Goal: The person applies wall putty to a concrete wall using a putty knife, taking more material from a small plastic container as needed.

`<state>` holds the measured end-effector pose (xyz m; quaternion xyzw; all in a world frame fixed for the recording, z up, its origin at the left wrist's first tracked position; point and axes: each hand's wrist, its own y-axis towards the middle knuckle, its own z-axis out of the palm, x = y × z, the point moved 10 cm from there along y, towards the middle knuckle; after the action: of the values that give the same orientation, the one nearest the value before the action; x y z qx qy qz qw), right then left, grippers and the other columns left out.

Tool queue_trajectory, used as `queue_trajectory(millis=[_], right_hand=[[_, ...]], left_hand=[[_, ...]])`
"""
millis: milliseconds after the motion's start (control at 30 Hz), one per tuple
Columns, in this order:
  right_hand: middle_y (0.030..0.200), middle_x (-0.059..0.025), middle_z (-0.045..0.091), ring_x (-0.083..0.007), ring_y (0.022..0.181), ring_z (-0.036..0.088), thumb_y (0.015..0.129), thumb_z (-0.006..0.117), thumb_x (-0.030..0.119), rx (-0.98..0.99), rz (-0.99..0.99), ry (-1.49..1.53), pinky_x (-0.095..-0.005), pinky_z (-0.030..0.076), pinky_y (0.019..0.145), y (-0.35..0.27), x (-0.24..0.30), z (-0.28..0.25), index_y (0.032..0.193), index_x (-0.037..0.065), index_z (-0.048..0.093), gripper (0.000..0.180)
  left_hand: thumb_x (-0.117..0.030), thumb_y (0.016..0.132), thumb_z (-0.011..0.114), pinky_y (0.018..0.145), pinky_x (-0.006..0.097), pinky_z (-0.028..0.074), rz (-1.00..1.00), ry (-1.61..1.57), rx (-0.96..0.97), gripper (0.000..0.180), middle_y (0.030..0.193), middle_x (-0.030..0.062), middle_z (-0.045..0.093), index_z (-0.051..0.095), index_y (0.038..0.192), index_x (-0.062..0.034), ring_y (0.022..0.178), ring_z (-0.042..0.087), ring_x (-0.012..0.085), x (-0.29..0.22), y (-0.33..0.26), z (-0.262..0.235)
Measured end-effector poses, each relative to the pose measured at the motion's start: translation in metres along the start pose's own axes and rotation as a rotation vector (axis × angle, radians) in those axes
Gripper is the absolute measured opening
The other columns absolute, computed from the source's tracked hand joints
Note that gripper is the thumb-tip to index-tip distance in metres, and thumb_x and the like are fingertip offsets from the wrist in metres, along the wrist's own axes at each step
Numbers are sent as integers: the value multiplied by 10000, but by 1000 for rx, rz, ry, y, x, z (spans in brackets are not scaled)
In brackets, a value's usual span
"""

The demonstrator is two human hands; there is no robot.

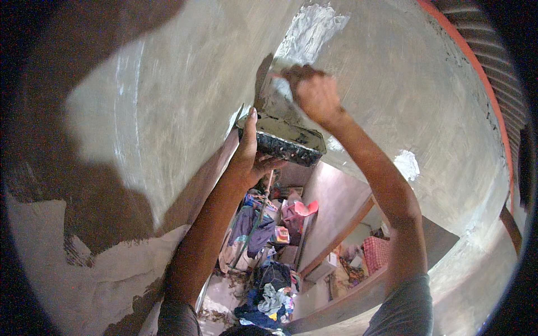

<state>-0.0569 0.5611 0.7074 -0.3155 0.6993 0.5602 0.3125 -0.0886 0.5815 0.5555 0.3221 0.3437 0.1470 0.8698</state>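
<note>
My left hand [248, 148] is raised and wrapped round one end of a long black trough-like pan [288, 150]. Its thumb lies over the rim and the fingers are underneath. Grey smears coat the pan's inside, and white specks dot its outer side. A thin dark pointed piece stands beside the thumb; I cannot tell what it is. Above and to the right of the pan, my right hand [316, 95] is closed in a fist close to the wall, slightly blurred. What it grips is hard to see. Thick white putty [314, 33] is spread on the wall just above it.
Grey plastered walls [392, 95] meet in a corner ahead. A smaller white patch [407, 165] lies to the right. Corrugated roofing [493, 61] runs behind a red edge. Far below are heaped clothes [272, 297], hanging garments [255, 229] and a pink basket [375, 253].
</note>
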Motion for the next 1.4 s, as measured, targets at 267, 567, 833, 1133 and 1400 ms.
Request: queue_trajectory(millis=[267,567,833,1133,1400], right_hand=[[844,-70,607,-246,746,596,736,533,114,30,-51,284,-362,492,629,-29,25,-8,991,128,606,266],[832,-82,609,-248,724,589,736,557,134,161,-59,124,-358,494,602,-37,17,-3,950,99,607,223],[902,-71,625,-262,775,598,781,536,134,-305,163,190,-355,497,631,-3,-74,-38,998,144,616,231],[908,-71,616,-250,748,612,798,490,130,-453,242,-192,-367,504,598,80,-151,-47,1057,220,580,288],[894,-97,607,-232,735,617,775,466,89,-301,24,-168,-362,513,562,40,-65,-3,991,158,597,262]], left_hand=[[-681,729,445,568,318,552,-338,-154,-123,718,962,85,555,405,1160,-108,796,594,185,27,5,-5],[-654,734,473,556,313,551,111,80,26,689,976,96,550,415,1151,-109,806,592,201,-11,-7,10],[-82,637,757,858,391,433,14,188,163,1013,1247,214,359,35,1347,-51,1070,469,287,-16,-12,22],[-695,680,498,805,483,466,-253,-46,-125,854,1190,171,450,315,1264,-99,1010,520,329,14,-4,-5],[-649,723,478,781,463,483,-333,-71,-69,806,1167,175,466,306,1271,-83,947,556,309,18,-1,-1]])
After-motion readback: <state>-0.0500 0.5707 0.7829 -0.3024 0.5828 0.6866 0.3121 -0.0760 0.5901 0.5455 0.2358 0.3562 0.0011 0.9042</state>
